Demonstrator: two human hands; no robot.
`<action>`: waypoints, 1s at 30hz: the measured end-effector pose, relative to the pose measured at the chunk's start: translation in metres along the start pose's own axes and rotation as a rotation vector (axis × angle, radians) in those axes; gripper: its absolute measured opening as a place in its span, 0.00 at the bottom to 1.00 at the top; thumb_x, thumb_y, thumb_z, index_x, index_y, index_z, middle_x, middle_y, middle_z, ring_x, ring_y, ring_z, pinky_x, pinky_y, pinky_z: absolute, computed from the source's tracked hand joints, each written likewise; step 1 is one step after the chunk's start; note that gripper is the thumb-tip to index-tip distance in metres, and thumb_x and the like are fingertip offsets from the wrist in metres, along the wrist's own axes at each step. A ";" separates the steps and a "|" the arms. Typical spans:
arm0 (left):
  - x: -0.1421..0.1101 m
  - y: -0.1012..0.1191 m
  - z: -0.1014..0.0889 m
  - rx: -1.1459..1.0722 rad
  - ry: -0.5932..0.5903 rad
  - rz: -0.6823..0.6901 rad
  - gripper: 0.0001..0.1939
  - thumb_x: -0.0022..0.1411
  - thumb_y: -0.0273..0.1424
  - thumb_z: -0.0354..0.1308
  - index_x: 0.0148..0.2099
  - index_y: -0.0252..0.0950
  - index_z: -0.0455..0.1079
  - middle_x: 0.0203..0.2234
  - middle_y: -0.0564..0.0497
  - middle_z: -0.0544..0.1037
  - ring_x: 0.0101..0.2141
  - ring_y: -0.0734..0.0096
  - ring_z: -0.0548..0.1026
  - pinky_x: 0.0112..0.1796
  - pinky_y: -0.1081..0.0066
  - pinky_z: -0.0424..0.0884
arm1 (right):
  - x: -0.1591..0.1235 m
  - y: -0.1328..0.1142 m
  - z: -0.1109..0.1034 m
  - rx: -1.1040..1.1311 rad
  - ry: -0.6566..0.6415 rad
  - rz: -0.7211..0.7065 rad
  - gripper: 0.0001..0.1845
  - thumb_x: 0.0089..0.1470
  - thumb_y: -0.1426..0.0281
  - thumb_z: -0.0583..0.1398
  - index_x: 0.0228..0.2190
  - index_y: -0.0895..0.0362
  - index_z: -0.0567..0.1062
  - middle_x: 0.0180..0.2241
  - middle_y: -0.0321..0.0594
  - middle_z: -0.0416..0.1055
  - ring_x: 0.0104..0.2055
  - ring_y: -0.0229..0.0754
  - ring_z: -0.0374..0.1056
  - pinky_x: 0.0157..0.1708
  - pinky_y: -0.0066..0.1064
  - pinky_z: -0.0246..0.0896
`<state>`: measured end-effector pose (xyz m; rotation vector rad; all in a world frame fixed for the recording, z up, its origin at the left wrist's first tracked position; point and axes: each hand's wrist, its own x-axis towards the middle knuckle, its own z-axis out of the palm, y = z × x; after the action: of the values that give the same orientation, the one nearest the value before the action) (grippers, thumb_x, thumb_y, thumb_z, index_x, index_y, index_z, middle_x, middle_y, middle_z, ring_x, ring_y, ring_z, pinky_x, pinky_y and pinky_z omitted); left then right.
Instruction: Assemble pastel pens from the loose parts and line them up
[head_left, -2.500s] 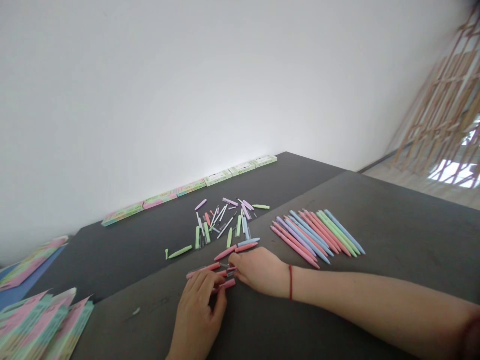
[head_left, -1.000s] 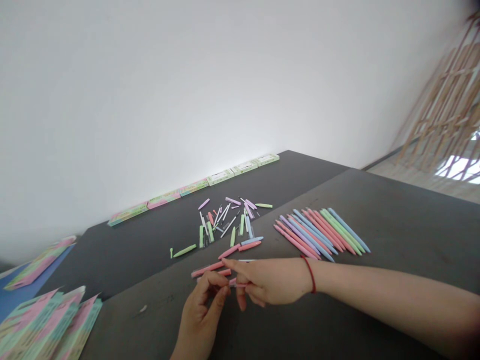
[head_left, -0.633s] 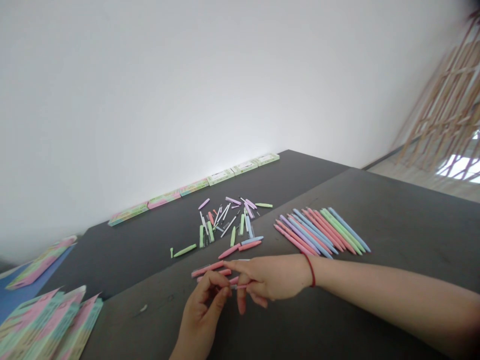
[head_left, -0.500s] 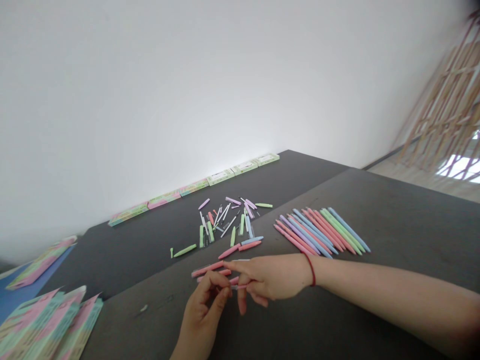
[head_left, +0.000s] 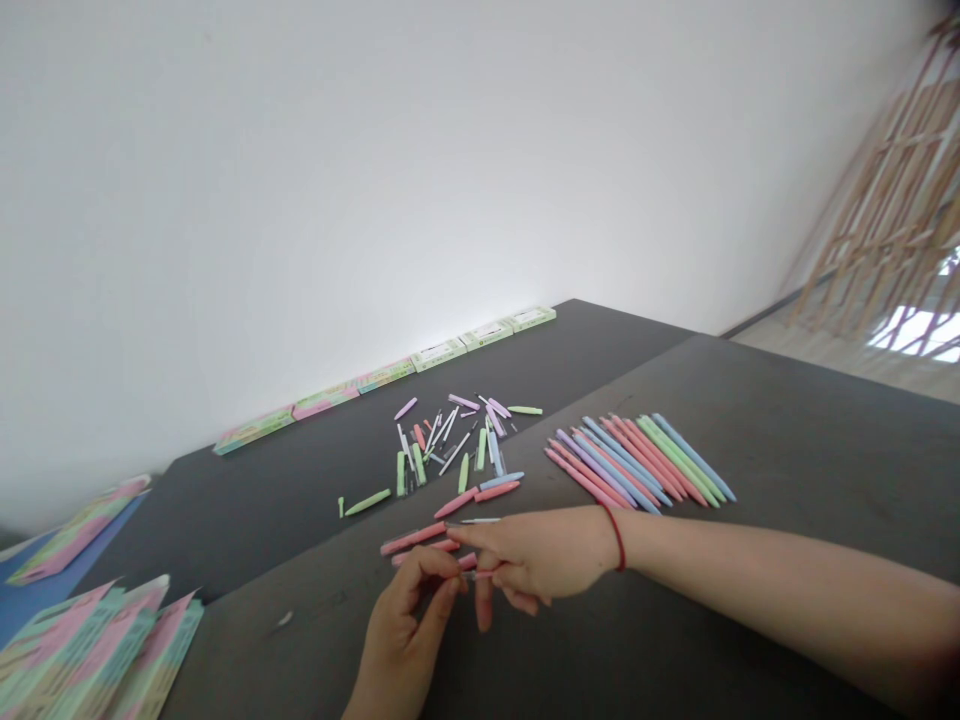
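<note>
Walls: plain, pale wall [head_left: 375, 180] behind a dark table [head_left: 810, 430]; wooden lattice [head_left: 892, 200] beyond the table, to the right of the pen row [head_left: 637, 458], which serves as reference. Packs [head_left: 82, 650]: several, overlapping, well to the left of the pen row, toward the near side. Boxes [head_left: 439, 354]: lying end to end along the wall, beyond the pen row and to its left. The pen row itself: pink, purple, blue, red and green pens side by side at a slant; no change noted.

Right hand [head_left: 540, 553]: just on the near-left side of the pen row, red cord [head_left: 620, 543] at the wrist, index finger extended, other fingers partly curled at a thin pink piece [head_left: 486, 574]. Left hand [head_left: 405, 610]: farther left, thumb and forefinger pinched at the clear end of that piece. Compared with the earliest view, the right hand has turned from a fingertip pinch among the parts to this pointing pose; the piece now spans both hands, so it is under control from two sides. Full right-hand grip: cannot be confirmed.

Loose parts [head_left: 481, 450]: scattered left of the pen row. Pink barrels [head_left: 412, 538]: near the left hand, farther left. Slim white refill [head_left: 480, 520]: just beyond the right hand.
</note>
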<state>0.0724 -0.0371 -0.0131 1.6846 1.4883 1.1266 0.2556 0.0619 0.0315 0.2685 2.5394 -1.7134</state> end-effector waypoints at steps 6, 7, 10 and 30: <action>0.000 -0.004 0.001 -0.058 0.004 0.001 0.04 0.60 0.31 0.54 0.34 0.38 0.68 0.28 0.53 0.74 0.31 0.70 0.73 0.34 0.73 0.68 | -0.001 0.002 -0.001 0.009 -0.009 -0.006 0.28 0.59 0.77 0.44 0.60 0.62 0.46 0.37 0.47 0.73 0.19 0.29 0.60 0.16 0.18 0.59; 0.000 -0.005 0.001 -0.075 0.007 -0.011 0.04 0.60 0.32 0.54 0.34 0.38 0.68 0.28 0.53 0.74 0.31 0.70 0.73 0.34 0.73 0.68 | -0.002 0.002 -0.001 0.020 -0.014 -0.007 0.29 0.59 0.77 0.44 0.60 0.61 0.45 0.38 0.48 0.73 0.19 0.29 0.60 0.16 0.18 0.59; 0.000 -0.005 0.002 -0.119 0.014 -0.043 0.05 0.60 0.33 0.55 0.33 0.38 0.69 0.28 0.53 0.74 0.31 0.69 0.73 0.34 0.72 0.68 | -0.001 0.001 -0.002 0.045 -0.024 0.004 0.29 0.59 0.78 0.44 0.61 0.60 0.45 0.39 0.48 0.72 0.19 0.28 0.60 0.16 0.17 0.58; -0.001 -0.004 0.001 -0.057 -0.008 0.012 0.06 0.61 0.32 0.53 0.32 0.38 0.68 0.30 0.51 0.74 0.36 0.67 0.73 0.39 0.71 0.68 | -0.001 -0.001 -0.007 0.119 -0.088 0.033 0.27 0.57 0.80 0.44 0.57 0.61 0.50 0.43 0.50 0.72 0.21 0.27 0.62 0.18 0.17 0.59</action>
<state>0.0718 -0.0372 -0.0168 1.6598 1.4299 1.1565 0.2564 0.0681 0.0350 0.2350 2.3635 -1.8246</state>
